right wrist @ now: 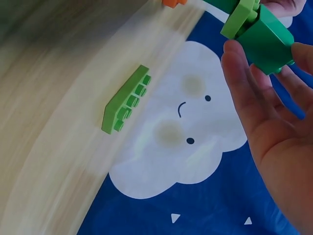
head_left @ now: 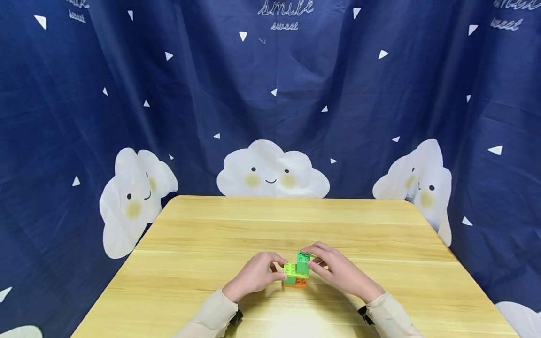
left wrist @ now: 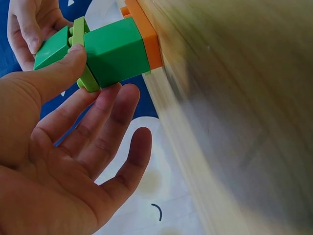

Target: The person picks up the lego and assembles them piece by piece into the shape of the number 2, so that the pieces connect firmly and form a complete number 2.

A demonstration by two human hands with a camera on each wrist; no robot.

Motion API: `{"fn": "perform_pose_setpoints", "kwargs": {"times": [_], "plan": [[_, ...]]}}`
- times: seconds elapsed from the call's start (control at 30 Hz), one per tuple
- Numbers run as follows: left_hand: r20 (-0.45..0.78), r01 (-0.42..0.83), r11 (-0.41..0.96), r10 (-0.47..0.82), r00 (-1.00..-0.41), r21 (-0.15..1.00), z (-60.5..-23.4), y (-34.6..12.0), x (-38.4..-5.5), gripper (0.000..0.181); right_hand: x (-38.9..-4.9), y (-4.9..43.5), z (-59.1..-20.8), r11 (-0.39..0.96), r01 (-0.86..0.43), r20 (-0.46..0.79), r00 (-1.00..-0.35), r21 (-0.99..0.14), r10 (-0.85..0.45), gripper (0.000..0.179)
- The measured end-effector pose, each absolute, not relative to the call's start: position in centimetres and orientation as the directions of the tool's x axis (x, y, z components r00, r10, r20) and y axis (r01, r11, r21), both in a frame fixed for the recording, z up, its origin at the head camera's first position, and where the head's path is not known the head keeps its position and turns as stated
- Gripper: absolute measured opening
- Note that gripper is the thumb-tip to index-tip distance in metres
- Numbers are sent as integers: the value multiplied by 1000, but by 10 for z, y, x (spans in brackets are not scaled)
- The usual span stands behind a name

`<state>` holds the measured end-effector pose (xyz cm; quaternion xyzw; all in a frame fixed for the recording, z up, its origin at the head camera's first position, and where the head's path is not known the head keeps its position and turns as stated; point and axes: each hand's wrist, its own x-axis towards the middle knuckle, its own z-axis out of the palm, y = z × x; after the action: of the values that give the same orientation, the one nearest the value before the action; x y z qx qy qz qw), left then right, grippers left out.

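Observation:
A small stack of toy building bricks stands on the table. At its base is an orange plate [head_left: 301, 283], carrying a green brick [left wrist: 117, 53] at one end. Across that brick lies a light green plate [head_left: 289, 270], with a second green brick [right wrist: 266, 41] at its right end. My left hand [head_left: 258, 273] pinches the light green plate from the left, thumb on the near side and fingertips on the far side. From the right, my right hand [head_left: 340, 272] holds the upper green brick between thumb and fingers. Whether that brick is fully pressed down, I cannot tell.
Another light green plate [right wrist: 124, 98] with studs lies loose on the table, mostly hidden behind my right hand in the head view. The wooden table [head_left: 270, 220] ends at a dark blue curtain [head_left: 274, 117] with white clouds.

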<state>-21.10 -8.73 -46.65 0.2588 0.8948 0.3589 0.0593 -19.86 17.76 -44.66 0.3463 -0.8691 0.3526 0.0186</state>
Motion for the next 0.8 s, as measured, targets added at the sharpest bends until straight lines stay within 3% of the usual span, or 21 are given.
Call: {"fn": "perform_pose_setpoints", "kwargs": {"times": [0.2, 0.53, 0.8], "plan": [[91, 429, 597, 511, -855, 678, -467, -88, -211, 32, -196, 176, -449, 501, -599, 279, -770, -624, -573, 32], [91, 421, 590, 506, -858, 688, -468, -87, -210, 32, -194, 170, -453, 447, -445, 187, -839, -776, -511, 34], [89, 420, 595, 504, -859, 686, -467, -87, -209, 33, -194, 170, -455, 431, -409, 175, -856, -804, -486, 36]]}}
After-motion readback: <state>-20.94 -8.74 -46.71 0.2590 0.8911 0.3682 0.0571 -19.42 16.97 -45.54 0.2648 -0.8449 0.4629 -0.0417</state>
